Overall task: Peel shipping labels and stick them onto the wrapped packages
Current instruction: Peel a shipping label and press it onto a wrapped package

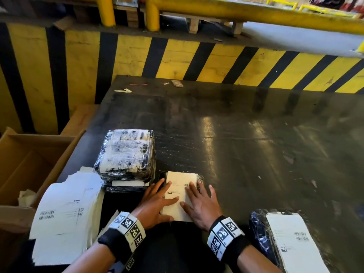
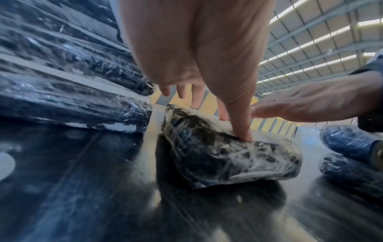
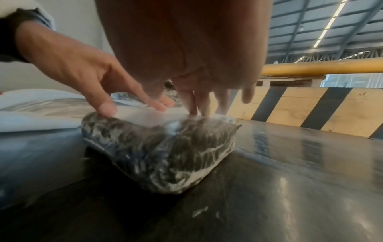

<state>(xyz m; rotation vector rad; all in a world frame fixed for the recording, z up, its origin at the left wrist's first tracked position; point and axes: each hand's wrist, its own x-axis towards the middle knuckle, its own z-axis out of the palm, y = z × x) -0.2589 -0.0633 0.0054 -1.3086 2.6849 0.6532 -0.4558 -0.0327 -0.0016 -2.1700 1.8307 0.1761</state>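
White label point(image 1: 180, 196) getting smoothed onto squishy, slick wrapped package point(image 2: 228, 157); left hand point(image 1: 155, 203), right hand point(image 1: 201, 203) both flat, fingers spread, pressing down; probably grabbing by edges.

Two hands point(image 1: 157, 201), one cardboard box point(image 1: 29, 154), one label stack point(image 1: 65, 213)

Left hand point(image 1: 155, 203): fingers spread straight, palm down, pressing flat.
Right hand point(image 1: 201, 203): likewise flat beside it, thumbs nearly touching.

Dark glossy table point(image 1: 256, 134) with wrapped packages point(image 1: 126, 154), label sheets point(image 1: 67, 213).
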